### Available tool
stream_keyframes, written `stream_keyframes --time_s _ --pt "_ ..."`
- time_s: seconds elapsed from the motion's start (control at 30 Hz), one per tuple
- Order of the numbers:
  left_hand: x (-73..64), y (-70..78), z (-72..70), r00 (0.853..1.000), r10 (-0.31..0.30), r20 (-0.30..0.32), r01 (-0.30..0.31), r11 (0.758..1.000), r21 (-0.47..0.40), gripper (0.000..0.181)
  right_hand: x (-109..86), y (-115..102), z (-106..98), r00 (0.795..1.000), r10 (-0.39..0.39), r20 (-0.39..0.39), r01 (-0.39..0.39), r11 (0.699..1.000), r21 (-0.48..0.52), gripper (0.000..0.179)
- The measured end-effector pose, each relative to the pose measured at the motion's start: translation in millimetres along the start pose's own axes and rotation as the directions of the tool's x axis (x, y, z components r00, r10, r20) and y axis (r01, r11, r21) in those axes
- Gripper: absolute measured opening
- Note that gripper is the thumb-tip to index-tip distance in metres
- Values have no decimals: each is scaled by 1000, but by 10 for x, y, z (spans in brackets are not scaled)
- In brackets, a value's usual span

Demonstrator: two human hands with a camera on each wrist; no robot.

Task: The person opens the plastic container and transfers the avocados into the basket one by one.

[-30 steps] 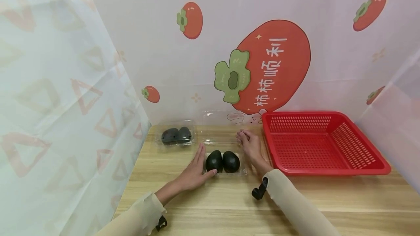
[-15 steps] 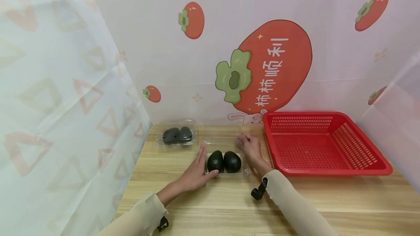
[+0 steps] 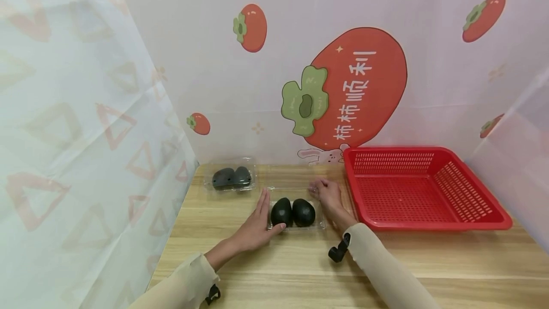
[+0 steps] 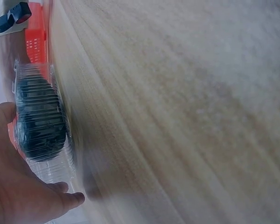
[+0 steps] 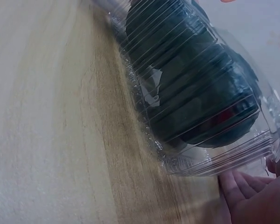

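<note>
A clear plastic clamshell box (image 3: 322,225) stands in the middle of the wooden table, its base holding two dark green avocados (image 3: 281,212). Its see-through lid (image 3: 283,188) is folded back behind the base. My left hand (image 3: 253,228) lies along the box's left side with fingers extended and the thumb by the front rim. With curled fingers my right hand (image 3: 328,197) grips the lid near its right corner; the fingertips are partly hidden. In the right wrist view the box's ribbed wall covers the avocados (image 5: 196,79); in the left wrist view one avocado (image 4: 39,116) shows.
A second clear box (image 3: 253,186) with two dark avocados (image 3: 231,178) sits at the back left. To the right stands a red perforated basket (image 3: 364,221), close to my right forearm. A printed cloth wall (image 3: 214,70) closes off the table's back edge.
The lid's far edge has come down from in front of the cloth wall to near table level. My right hand has lowered slightly with it. My left hand keeps its place by the box.
</note>
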State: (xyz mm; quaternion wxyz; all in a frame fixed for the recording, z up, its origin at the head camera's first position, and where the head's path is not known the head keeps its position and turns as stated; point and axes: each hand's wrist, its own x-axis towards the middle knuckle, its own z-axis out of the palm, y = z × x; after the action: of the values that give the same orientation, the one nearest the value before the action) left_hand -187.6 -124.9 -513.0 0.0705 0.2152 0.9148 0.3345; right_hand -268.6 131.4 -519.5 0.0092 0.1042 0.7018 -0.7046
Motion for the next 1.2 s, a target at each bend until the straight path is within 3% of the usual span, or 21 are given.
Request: stream_keyframes --time_s 0.23,0.37,0.47,0.6,0.77,0.93,1.2 --pt "15 11 1 1000 -14 8 14 1000 1 104 5 -51 -11 1000 -9 27 9 1000 -9 42" --pt "29 19 -11 1000 -12 -1 12 1000 -1 104 -3 -102 -25 999 -36 24 39 987 -154 46" --pt "36 28 -23 1000 -11 -8 11 1000 -1 104 -24 -136 -45 998 -58 36 66 958 -280 49" --pt "40 24 -18 1000 -9 -11 9 1000 -4 105 -76 -185 -68 992 -101 75 122 924 -361 51" --pt "38 17 -7 1000 -9 -10 9 1000 0 104 -152 -270 -52 967 -224 120 254 838 -483 53" --pt "30 5 6 1000 -5 -4 5 1000 4 104 -228 -369 -30 958 -247 146 286 780 -556 57" --pt "7 -1 17 1000 -4 -7 4 1000 -7 106 -388 -589 -29 934 -267 239 358 721 -593 61"
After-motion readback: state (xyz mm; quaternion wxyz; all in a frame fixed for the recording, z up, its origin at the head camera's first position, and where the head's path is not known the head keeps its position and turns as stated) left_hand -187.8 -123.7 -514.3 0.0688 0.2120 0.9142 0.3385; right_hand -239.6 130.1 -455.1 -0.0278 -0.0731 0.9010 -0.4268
